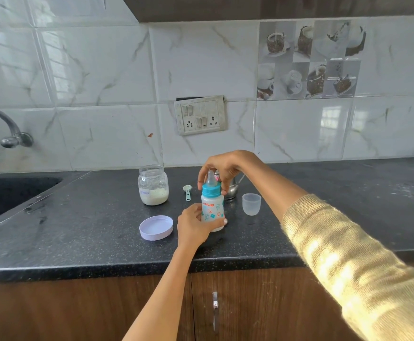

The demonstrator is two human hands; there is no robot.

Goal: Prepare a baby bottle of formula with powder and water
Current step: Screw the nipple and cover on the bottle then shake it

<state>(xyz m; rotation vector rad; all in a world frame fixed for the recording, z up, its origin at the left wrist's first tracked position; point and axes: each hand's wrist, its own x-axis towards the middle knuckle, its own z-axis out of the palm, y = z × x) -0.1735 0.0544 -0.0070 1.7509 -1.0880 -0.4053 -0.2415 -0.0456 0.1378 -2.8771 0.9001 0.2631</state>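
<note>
Toward the surface's back edge stands the jar (153,185) of powder, its lid (156,227) lying nearer the front. The scoop (187,191) lies right of it. Mid-surface, the left hand (193,225) has its fingers wrapped round the bottle (212,210); the right hand (222,168) pinches its collar (211,190). A cap (251,204) stands rightmost.

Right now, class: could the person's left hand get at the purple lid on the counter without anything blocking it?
Probably yes. The lid lies flat on the counter just beside the left hand, with bare counter between them. But that hand's fingers grip the baby bottle, so it must let go first.
</note>
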